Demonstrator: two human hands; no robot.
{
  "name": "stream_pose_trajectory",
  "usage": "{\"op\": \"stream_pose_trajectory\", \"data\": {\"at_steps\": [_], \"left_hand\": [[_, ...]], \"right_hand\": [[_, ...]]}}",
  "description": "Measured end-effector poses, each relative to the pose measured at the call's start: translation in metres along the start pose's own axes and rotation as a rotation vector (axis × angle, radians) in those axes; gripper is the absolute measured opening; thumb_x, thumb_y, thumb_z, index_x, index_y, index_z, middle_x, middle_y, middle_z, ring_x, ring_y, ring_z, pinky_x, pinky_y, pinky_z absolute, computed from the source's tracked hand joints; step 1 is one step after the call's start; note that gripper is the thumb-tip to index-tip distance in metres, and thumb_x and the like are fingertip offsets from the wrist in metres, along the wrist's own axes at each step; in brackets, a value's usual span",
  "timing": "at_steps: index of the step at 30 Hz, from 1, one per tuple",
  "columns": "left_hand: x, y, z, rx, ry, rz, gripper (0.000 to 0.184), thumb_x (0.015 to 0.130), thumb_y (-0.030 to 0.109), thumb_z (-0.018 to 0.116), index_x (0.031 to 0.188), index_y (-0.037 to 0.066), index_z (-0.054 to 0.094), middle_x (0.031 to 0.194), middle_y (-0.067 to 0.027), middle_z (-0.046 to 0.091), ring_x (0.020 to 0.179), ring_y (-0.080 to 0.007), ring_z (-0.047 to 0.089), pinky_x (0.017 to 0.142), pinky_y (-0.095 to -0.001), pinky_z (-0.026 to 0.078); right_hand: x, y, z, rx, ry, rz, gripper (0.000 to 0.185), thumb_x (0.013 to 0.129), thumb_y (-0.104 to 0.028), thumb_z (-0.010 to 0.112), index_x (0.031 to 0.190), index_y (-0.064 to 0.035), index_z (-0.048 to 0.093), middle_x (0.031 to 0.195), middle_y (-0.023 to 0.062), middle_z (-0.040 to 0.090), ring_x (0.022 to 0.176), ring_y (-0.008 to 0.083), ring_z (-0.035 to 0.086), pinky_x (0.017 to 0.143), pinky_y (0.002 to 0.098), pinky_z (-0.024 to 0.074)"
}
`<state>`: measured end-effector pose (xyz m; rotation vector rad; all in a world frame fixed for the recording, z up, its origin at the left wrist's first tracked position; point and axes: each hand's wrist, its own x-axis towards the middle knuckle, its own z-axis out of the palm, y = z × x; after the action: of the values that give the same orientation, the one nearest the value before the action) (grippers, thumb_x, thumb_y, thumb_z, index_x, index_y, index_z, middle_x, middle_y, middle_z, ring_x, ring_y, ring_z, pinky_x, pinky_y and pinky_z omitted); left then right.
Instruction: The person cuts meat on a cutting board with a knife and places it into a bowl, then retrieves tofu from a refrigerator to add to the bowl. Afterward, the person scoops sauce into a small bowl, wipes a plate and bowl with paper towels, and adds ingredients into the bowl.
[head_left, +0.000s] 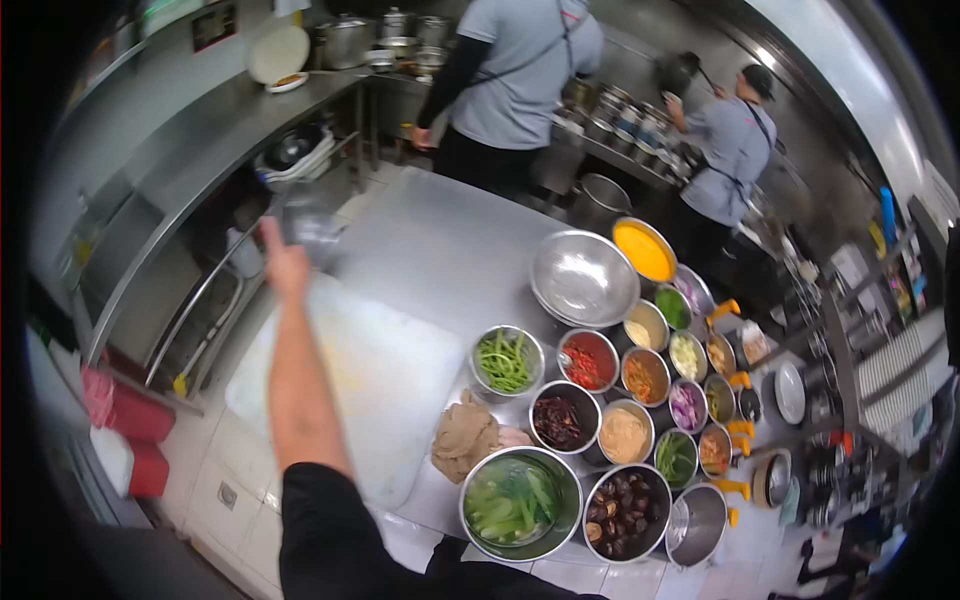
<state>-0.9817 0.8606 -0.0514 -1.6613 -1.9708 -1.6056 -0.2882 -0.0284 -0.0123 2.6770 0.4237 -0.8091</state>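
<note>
My left hand [287, 262] reaches far forward on a bare forearm from a black sleeve, past the far left end of a white cutting board [350, 380]. Its fingers are closed at the edge of a shiny round bowl [314, 218], smeared by motion, beyond the counter's left edge. My right hand is out of view. A crumpled brown cloth [465, 440] lies by the board's right edge. Next to it stand metal containers of cut green beans [504, 361], dried red chillies [558, 418] and leafy greens in liquid [512, 500].
An empty steel bowl [585, 278] and a pot of yellow liquid [644, 250] stand at the far right of the steel counter [430, 240]. Two people in grey shirts [515, 75] are beyond it. A steel side shelf [215, 160] runs along the left; a red bin [140, 415] is below.
</note>
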Motion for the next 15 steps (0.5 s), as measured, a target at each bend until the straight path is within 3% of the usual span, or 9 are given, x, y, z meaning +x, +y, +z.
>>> {"op": "stream_pose_trajectory", "data": {"at_steps": [1, 2, 3, 4, 6, 7, 10, 13, 15], "left_hand": [[0.021, 0.017, -0.038, 0.29, 0.246, 0.212, 0.081, 0.083, 0.01, 0.058, 0.155, 0.023, 0.024, 0.132, -0.0233, 0.056, 0.1, -0.0379, 0.064, 0.09, -0.0473, 0.049], [0.026, 0.045, -0.074, 0.326, -0.236, -0.372, 0.077, 0.085, 0.007, 0.056, 0.154, 0.024, 0.028, 0.142, -0.024, 0.048, 0.119, -0.0371, 0.055, 0.098, -0.0424, 0.045], [0.022, -0.007, -0.066, 0.384, -0.241, -0.079, 0.077, 0.086, -0.001, 0.051, 0.154, 0.027, 0.029, 0.146, -0.0232, 0.043, 0.116, -0.0383, 0.057, 0.096, -0.0427, 0.046], [0.019, -0.063, -0.055, 0.456, -0.215, 0.217, 0.08, 0.086, -0.01, 0.045, 0.154, 0.031, 0.03, 0.151, -0.0224, 0.038, 0.112, -0.0395, 0.059, 0.094, -0.043, 0.048], [0.015, -0.087, -0.048, 0.397, -0.379, 0.406, 0.079, 0.087, -0.007, 0.044, 0.152, 0.035, 0.031, 0.151, -0.0179, 0.04, 0.119, -0.0392, 0.055, 0.094, -0.0434, 0.047], [0.012, -0.091, -0.048, 0.358, -0.466, 0.494, 0.078, 0.087, -0.005, 0.043, 0.152, 0.037, 0.032, 0.151, -0.0156, 0.041, 0.123, -0.0391, 0.053, 0.094, -0.0436, 0.047], [0.006, -0.043, -0.075, 0.239, -0.403, 0.046, 0.074, 0.09, -0.001, 0.034, 0.153, 0.038, 0.028, 0.149, -0.0166, 0.043, 0.138, -0.0418, 0.038, 0.104, -0.0444, 0.04], [0.005, -0.067, -0.052, 0.489, -0.552, 0.262, 0.073, 0.091, 0.003, 0.034, 0.154, 0.039, 0.024, 0.15, -0.0202, 0.041, 0.138, -0.0421, 0.037, 0.101, -0.0476, 0.042], [0.011, -0.056, -0.043, 0.404, -0.461, 0.15, 0.074, 0.09, 0.004, 0.036, 0.154, 0.04, 0.022, 0.149, -0.0222, 0.04, 0.138, -0.0424, 0.037, 0.099, -0.0489, 0.043]], "right_hand": [[0.02, 0.03, 0.021, 0.031, -0.021, 0.077, 0.084, 0.082, -0.067, 0.065, 0.127, 0.004, 0.06, 0.137, 0.0264, 0.053, 0.134, 0.04, 0.043, 0.115, 0.0412, 0.0321], [0.072, 0.095, 0.076, 0.039, 0.268, -0.483, 0.086, 0.077, -0.054, 0.074, 0.137, 0.0032, 0.05, 0.148, 0.0276, 0.039, 0.138, 0.0413, 0.037, 0.117, 0.0463, 0.0263], [0.061, 0.09, 0.07, -0.346, -0.172, -0.129, 0.075, 0.087, -0.059, 0.059, 0.134, -0.0009, 0.054, 0.144, 0.019, 0.049, 0.136, 0.0359, 0.042, 0.118, 0.0452, 0.0249], [0.017, 0.051, 0.045, -0.41, -0.238, -0.171, 0.072, 0.091, -0.064, 0.049, 0.128, -0.0028, 0.061, 0.136, 0.0191, 0.056, 0.131, 0.0352, 0.048, 0.113, 0.0436, 0.0332], [-0.018, 0.022, 0.032, -0.122, -0.168, 0.141, 0.075, 0.089, -0.067, 0.05, 0.118, 0.0006, 0.066, 0.128, 0.0222, 0.06, 0.12, 0.0397, 0.057, 0.101, 0.0423, 0.0459], [0.001, 0.039, 0.045, -0.184, -0.129, 0.075, 0.075, 0.089, -0.064, 0.054, 0.12, 0.0031, 0.064, 0.128, 0.025, 0.059, 0.121, 0.0394, 0.056, 0.103, 0.0414, 0.0448], [-0.038, 0.019, 0.022, 0.258, -0.016, 0.222, 0.077, 0.085, -0.057, 0.064, 0.127, 0.0069, 0.059, 0.131, 0.0249, 0.058, 0.124, 0.0359, 0.056, 0.106, 0.0388, 0.0426], [-0.057, 0.005, 0.013, 0.27, -0.009, 0.263, 0.078, 0.082, -0.056, 0.067, 0.129, 0.0065, 0.058, 0.132, 0.0232, 0.059, 0.125, 0.0344, 0.055, 0.107, 0.0379, 0.0421], [-0.087, -0.01, 0.0, 0.337, -0.023, 0.316, 0.077, 0.082, -0.055, 0.068, 0.129, 0.0059, 0.058, 0.131, 0.0232, 0.059, 0.125, 0.0343, 0.056, 0.106, 0.0378, 0.0423]]}}
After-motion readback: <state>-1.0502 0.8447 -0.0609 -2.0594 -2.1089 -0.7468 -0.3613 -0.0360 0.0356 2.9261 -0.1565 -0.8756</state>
